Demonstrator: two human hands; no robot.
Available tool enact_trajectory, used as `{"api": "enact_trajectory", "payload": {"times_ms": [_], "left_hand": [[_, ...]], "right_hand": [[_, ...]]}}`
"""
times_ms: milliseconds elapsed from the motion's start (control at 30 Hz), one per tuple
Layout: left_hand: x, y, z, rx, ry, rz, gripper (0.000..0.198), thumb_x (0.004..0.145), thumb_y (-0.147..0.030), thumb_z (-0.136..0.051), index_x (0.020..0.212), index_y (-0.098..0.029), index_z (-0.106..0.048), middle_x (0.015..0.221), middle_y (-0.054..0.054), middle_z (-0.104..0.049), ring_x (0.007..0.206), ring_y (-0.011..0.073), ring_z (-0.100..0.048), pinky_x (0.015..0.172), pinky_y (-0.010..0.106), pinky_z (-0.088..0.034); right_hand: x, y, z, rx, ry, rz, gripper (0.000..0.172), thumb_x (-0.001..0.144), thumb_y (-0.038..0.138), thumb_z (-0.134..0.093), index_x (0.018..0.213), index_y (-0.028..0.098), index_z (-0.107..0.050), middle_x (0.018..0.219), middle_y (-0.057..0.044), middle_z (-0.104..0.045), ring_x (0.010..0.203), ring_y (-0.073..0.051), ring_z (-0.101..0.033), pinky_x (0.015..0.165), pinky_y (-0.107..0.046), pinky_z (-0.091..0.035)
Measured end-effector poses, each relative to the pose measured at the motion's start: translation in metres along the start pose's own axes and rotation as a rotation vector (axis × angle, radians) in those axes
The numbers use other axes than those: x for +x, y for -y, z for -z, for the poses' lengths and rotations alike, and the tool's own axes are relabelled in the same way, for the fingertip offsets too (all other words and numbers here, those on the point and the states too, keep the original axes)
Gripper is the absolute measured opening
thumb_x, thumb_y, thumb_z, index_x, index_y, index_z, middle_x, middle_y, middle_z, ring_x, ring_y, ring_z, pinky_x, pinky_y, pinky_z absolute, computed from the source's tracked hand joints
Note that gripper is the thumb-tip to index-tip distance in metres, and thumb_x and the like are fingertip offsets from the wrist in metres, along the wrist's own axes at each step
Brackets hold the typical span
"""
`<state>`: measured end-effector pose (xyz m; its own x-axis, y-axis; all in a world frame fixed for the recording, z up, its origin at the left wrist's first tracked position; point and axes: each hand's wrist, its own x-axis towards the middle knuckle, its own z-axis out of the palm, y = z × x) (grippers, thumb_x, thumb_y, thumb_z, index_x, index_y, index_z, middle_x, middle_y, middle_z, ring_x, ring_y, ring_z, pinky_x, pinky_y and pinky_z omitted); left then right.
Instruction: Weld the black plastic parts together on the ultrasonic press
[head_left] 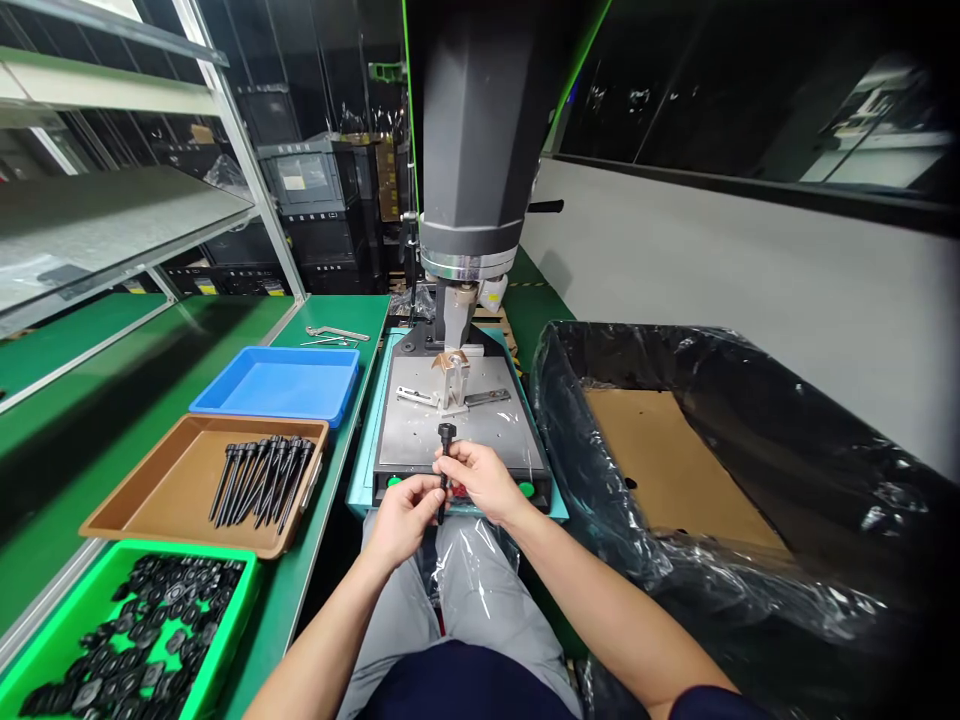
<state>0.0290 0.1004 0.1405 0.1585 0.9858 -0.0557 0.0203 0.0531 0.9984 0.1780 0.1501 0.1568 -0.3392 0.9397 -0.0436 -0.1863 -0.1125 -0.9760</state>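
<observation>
Dark shirt (pixel 465 685) nearest, I have one black bolt (pixel 447 431) pinched between my left hand (pixel 409 515) and right hand (pixel 480 480), near the metal plate (pixel 495 435)'s front edge and apart from the clear holder (pixel 455 385). More long bolts (pixel 262 480) lie in the brown tray (pixel 161 500) near the worktop (pixel 285 590)'s right edge; many loose knobs (pixel 161 610) remain in the green tray (pixel 187 550). Which bolts are finished, I can't tell.
</observation>
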Motion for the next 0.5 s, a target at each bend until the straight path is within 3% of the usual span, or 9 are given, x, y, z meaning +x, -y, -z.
{"api": "enact_trajectory", "payload": {"times_ms": [167,300,400,500], "left_hand": [[-0.006,0.003,0.005,-0.045,-0.027,-0.002,0.031,0.080,-0.040,-0.066,0.096,-0.013,-0.064,0.073,0.002,-0.062,0.065,0.0127,-0.055,0.057,0.024,-0.045],[-0.022,-0.006,0.017,-0.025,-0.022,0.027,0.028,0.079,-0.040,-0.066,0.087,-0.014,-0.062,0.067,0.001,-0.061,0.059,0.0118,-0.055,0.054,0.023,-0.043],[-0.036,-0.019,0.051,0.130,-0.131,0.023,0.024,0.078,-0.037,-0.065,0.083,-0.014,-0.064,0.067,0.001,-0.063,0.058,0.0108,-0.053,0.056,0.022,-0.041],[-0.049,-0.028,0.111,0.430,-0.416,0.030,0.023,0.078,-0.035,-0.064,0.088,-0.015,-0.067,0.077,0.002,-0.068,0.068,0.0134,-0.059,0.063,0.023,-0.044]], "right_hand": [[0.008,-0.009,-0.010,-0.103,-0.027,0.070,0.035,0.068,0.047,-0.076,0.076,0.017,-0.061,0.064,0.001,-0.058,0.056,-0.013,-0.052,0.052,-0.026,-0.042],[0.011,-0.015,-0.023,-0.205,0.013,0.095,0.039,0.066,0.052,-0.077,0.073,0.018,-0.059,0.066,-0.001,-0.060,0.062,-0.015,-0.056,0.059,-0.028,-0.045],[0.011,-0.014,-0.026,-0.197,0.081,0.034,0.047,0.067,0.057,-0.075,0.087,0.017,-0.062,0.076,-0.005,-0.065,0.066,-0.017,-0.058,0.060,-0.029,-0.047],[0.007,-0.013,-0.018,-0.169,0.094,-0.047,0.054,0.066,0.059,-0.076,0.097,0.017,-0.061,0.080,-0.006,-0.067,0.065,-0.016,-0.058,0.058,-0.027,-0.047]]}}
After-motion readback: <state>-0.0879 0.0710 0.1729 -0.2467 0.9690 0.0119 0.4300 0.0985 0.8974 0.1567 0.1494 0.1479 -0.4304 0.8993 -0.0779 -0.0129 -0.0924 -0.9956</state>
